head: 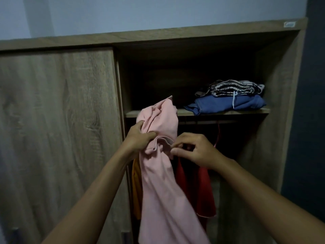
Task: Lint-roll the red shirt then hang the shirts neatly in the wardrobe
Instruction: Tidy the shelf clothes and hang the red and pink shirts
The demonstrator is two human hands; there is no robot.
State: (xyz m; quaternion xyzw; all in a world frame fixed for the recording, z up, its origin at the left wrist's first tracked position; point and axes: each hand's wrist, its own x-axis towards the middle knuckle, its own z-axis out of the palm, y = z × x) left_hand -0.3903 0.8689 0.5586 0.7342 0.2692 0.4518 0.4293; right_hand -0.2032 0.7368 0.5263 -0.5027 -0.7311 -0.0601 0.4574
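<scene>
A pale pink shirt (158, 182) hangs bunched in front of the open wardrobe (281, 85). My left hand (139, 138) grips the gathered cloth near its top. My right hand (191, 150) pinches the shirt's collar edge just right of the left hand. Behind the pink shirt a red shirt (198, 187) hangs inside the wardrobe, with a thin pink hanger hook (218, 134) above it. An orange garment (136, 187) hangs at the left, mostly hidden. The rail is lost in shadow.
A shelf (246, 111) above the hanging space carries a folded blue garment (228, 104) with striped folded clothes (235, 88) on top. The wooden sliding door (56, 129) covers the wardrobe's left half. A dark wall stands at the right.
</scene>
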